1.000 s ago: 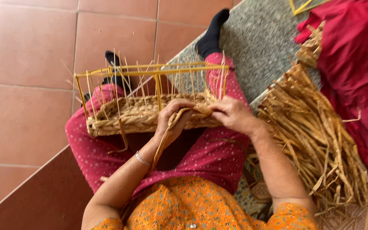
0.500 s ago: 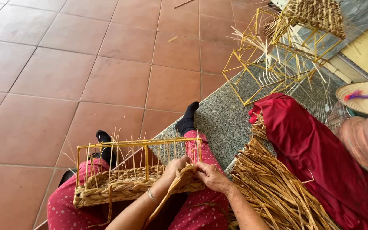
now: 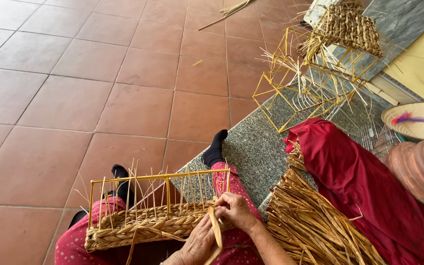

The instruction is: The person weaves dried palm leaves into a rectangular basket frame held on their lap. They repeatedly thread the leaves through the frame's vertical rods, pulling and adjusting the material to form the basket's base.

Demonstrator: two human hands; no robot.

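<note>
A half-woven basket lies across my lap, with a yellow wire frame (image 3: 163,176) and a band of braided straw (image 3: 143,228) around its base. At the basket's right end my right hand (image 3: 236,211) pinches the braid. Just below it my left hand (image 3: 198,243) grips a flat straw strand (image 3: 216,229) that runs up between the two hands. Thin straw stakes stand upright along the frame. My legs are in pink dotted trousers and black socks (image 3: 215,147).
A bundle of dry straw (image 3: 310,225) lies to my right, partly under a red cloth (image 3: 359,176). Bare yellow frames (image 3: 310,83) and a part-woven basket (image 3: 349,27) stand on the granite step (image 3: 256,142). A woven hat (image 3: 413,120) and clay pot (image 3: 418,167) sit far right.
My view has lifted and swung, so the basket now sits at the bottom of the frame. Both hands stay at the basket's right end, working the strand.
</note>
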